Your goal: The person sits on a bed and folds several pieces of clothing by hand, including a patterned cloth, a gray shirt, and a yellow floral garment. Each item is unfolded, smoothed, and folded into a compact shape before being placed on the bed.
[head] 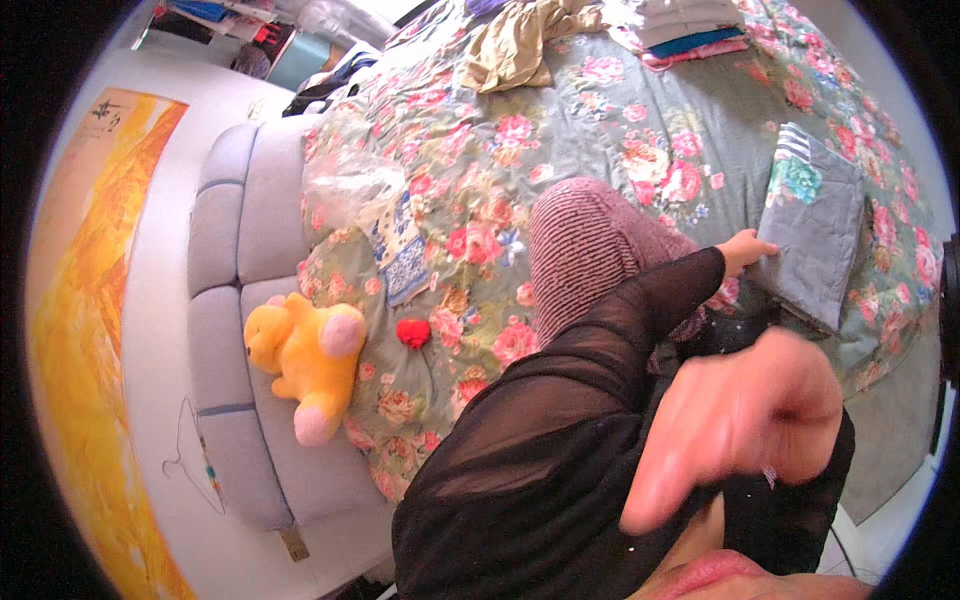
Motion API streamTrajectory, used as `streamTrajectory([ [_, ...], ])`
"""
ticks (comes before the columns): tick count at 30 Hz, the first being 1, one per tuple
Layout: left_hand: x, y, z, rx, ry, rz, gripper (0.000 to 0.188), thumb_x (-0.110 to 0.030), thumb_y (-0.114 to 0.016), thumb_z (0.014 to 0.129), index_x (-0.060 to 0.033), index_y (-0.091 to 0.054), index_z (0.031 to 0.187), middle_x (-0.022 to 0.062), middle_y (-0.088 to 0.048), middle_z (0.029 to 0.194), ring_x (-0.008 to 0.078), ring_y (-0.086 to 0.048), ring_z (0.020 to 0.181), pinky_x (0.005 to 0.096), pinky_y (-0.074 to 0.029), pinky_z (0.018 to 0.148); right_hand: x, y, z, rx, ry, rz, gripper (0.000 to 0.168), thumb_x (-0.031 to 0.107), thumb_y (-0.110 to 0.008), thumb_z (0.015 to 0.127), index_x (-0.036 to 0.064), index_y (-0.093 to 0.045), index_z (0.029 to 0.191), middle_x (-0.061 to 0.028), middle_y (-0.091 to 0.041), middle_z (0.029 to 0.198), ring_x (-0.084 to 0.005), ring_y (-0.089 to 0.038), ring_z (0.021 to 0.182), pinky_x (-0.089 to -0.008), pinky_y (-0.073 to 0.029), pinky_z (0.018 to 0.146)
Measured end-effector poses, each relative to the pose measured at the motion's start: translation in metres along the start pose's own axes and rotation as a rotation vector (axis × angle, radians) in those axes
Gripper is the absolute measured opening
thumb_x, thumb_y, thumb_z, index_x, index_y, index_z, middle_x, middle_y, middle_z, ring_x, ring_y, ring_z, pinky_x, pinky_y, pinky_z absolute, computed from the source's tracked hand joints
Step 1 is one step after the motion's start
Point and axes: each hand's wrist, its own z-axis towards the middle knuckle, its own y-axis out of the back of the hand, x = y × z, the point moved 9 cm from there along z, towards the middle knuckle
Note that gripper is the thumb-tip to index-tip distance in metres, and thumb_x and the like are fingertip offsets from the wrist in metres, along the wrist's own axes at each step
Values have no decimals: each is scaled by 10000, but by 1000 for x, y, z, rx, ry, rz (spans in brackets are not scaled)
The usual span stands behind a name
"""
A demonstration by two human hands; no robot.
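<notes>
My left hand (744,252), in a sheer black sleeve, reaches to the left edge of a folded grey cloth (810,232) on the bed. A fingertip lies on the cloth; whether the hand grips its edge cannot be told. The cloth has white stripes and a green flower at its upper corner. My right hand (750,427) is raised close to the camera, blurred, with fingers bent and thumb apart; nothing shows in it. A bent knee in pink-and-black striped fabric (581,259) rises left of the left hand.
A floral bedsheet (480,244) covers the bed. Folded clothes (694,37) and a tan garment (510,52) lie at the far side. A yellow plush toy (307,360), a red heart-shaped item (413,332) and a clear plastic bag (352,184) lie by the grey padded headboard (274,202).
</notes>
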Motion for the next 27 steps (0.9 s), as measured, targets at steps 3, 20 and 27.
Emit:
streamTrajectory([
  [3, 21, 12, 13, 20, -78, -67, 470, -228, -725, 786, 24, -562, 1148, 71, -617, 924, 140, -499, 701, 324, -398, 598, -3, -22, 18, 274, 45, 209, 151, -32, -444, 913, -82, -547, 1012, -249, -617, 942, -355, -630, 875, -405, -522, 784],
  [20, -249, 242, -17, -883, -665, 802, 540, -302, -697, 696, 31, -553, 1096, 269, -565, 1078, 402, -559, 1010, 438, -462, 881, -27, 279, 64, -616, -34, -879, 137, 73, -490, 932, -20, -551, 1011, -62, -616, 940, -142, -600, 879, -283, -470, 846],
  [27, -276, 489, -77, -1441, -230, 1238, 951, -696, -585, 711, -42, -379, 1370, 254, -317, 1421, 402, -211, 1365, 655, -169, 1027, -111, 470, -5, -541, -994, -2142, 940, 461, -713, 713, -26, -289, 1397, -312, -296, 1415, -432, -271, 1340, -584, -263, 1054],
])
